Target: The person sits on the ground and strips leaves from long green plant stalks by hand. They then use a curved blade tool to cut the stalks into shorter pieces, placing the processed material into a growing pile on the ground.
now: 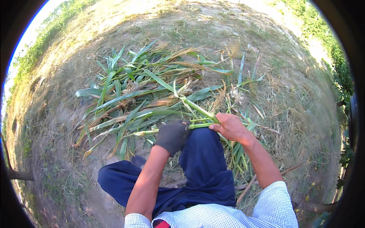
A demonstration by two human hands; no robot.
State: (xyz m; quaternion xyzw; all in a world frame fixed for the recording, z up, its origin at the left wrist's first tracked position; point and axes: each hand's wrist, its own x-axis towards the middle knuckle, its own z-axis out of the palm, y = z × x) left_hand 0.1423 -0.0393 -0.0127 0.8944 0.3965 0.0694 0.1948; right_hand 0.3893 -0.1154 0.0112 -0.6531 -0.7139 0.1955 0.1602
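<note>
My left hand (172, 137), in a dark fingerless glove, is closed around a green corn stalk (200, 125) just above my raised knee. The cut-looking pale end of a stalk (145, 132) sticks out to the left of the glove. My bare right hand (230, 126) grips stalks on the right of the knee, its thumb along the top. From it a thicker jointed stalk (196, 107) slants up and away, with long leaves and a dry husk at its far end. The fingers hide where the stalks meet.
A heap of green and drying corn stalks (134, 94) lies on the ground before me. Cut leafy pieces (239, 159) lie right of my knee. Sticks (248, 188) rest near my right side. Dry grass (285, 114) surrounds the heap, with shrubs (339, 62) at the right edge.
</note>
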